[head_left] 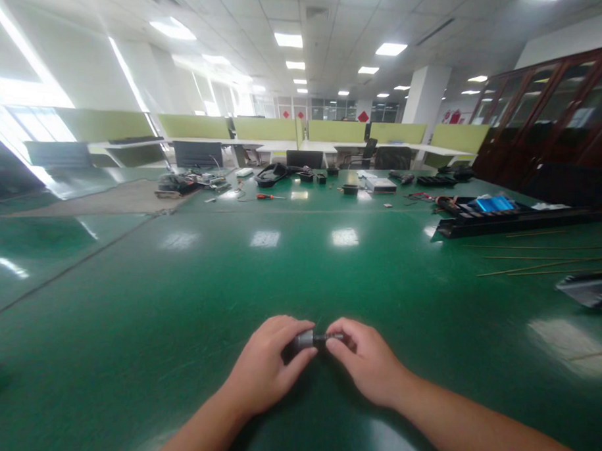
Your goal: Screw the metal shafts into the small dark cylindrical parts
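Observation:
Just above the green table, my left hand is closed around a grey metal cylinder, with the thumb below and the fingers over the top. A thin dark rod sticks out of the cylinder's right end. My right hand pinches the far end of this rod between thumb and fingertips. The rod lies roughly level, in line with the cylinder. The cylinder's left end is hidden in my left hand, and its exact kind cannot be made out.
The green tabletop spreads around my hands. An orange-handled screwdriver lies farther back. At right are a long black channel, a blue item and several thin rods. Assorted parts are piled at back left.

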Available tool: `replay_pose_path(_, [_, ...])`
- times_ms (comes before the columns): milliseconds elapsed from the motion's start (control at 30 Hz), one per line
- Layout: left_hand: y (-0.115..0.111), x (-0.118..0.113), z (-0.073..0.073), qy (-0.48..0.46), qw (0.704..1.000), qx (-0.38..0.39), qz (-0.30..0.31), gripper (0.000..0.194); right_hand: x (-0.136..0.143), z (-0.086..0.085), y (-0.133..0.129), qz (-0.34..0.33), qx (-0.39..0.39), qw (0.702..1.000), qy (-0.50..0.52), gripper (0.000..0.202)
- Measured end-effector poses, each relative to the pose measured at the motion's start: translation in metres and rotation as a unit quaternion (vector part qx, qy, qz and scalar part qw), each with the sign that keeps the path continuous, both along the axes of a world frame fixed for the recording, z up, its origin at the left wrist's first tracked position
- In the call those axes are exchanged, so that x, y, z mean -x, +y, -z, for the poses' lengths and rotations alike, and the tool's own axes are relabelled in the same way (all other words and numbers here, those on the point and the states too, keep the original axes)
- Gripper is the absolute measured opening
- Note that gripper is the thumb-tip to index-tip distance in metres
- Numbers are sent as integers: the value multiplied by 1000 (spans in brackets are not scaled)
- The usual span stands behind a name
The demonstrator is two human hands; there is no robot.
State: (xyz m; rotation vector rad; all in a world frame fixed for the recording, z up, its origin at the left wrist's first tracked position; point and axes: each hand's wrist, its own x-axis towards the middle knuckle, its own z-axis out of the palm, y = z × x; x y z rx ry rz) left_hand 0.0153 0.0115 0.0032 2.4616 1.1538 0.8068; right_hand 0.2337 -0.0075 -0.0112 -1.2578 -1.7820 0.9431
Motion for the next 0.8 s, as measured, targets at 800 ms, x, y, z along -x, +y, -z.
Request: replay_pose_path(800, [2,3,0,-11,1000,-1,-5,25,0,-1,-1,5,-1,1000,-9,9])
